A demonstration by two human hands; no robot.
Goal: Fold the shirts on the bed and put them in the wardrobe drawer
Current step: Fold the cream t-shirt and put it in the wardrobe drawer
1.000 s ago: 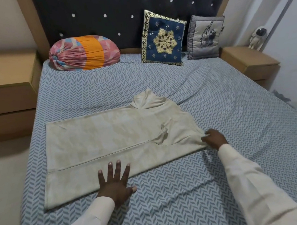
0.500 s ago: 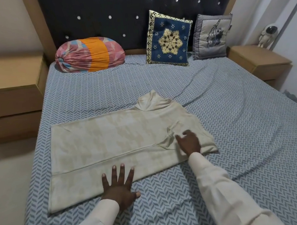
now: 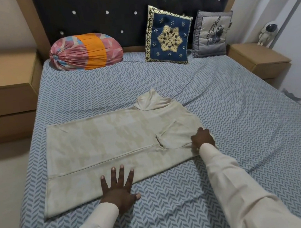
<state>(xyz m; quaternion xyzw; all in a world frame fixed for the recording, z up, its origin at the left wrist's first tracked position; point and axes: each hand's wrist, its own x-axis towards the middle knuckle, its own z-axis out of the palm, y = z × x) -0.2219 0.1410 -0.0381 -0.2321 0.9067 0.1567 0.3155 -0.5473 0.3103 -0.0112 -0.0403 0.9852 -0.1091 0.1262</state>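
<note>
Bed (image 3: 239, 123), shirt (image 3: 102, 140) flat, left hand (image 3: 119, 190) splayed on near edge, right hand (image 3: 202, 138) curled, grip unclear

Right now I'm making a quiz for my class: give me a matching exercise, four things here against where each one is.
1 shirt
2 left hand
3 blue cushion
4 astronaut figure

A on the right bedside table
B pressing the shirt's near edge
C leaning against the headboard
D lying flat on the bed

Pairs: 1-D, 2-B, 3-C, 4-A
</note>
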